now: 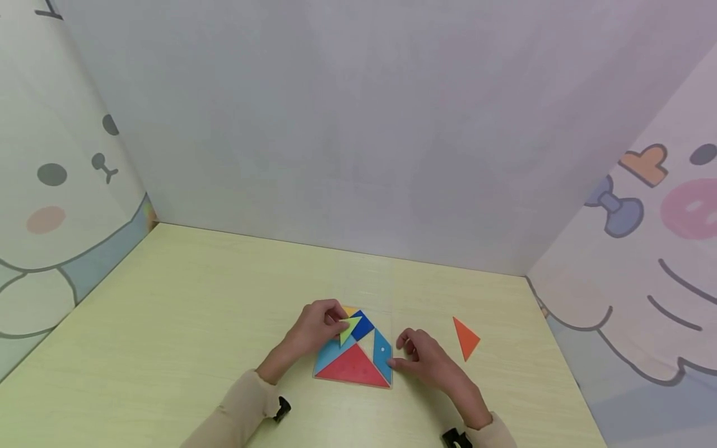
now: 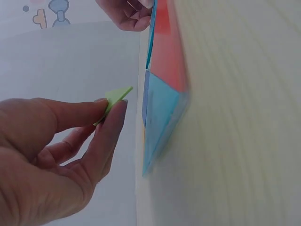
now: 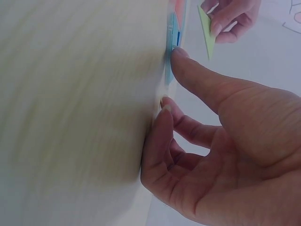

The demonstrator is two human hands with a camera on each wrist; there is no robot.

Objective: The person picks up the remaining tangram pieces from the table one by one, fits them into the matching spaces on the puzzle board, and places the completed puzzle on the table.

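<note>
My left hand (image 1: pixel 316 322) pinches a yellow-green triangle tile (image 2: pixel 115 96) between thumb and fingertips, raised over a tangram tray (image 1: pixel 351 383). Inside the tray lie a large red triangle (image 1: pixel 354 367), a light-blue triangle (image 1: pixel 329 356), a dark-blue square (image 1: pixel 364 326) and part of a yellow piece (image 1: pixel 350 309). A blue four-sided tile (image 1: pixel 381 359) with a white dot sits along the right side. The thumb of my right hand (image 1: pixel 428 359) touches this tile near the tray edge, its other fingers loosely bent beside the tray. A pale triangular patch shows between the square and the blue tile.
An orange triangle tile (image 1: pixel 466 339) lies on the pale wood-look table (image 1: pixel 224 298), right of my right hand. A plain light wall (image 1: pixel 336 124) stands behind the table, with cartoon-printed panels (image 1: pixel 622 261) at both sides.
</note>
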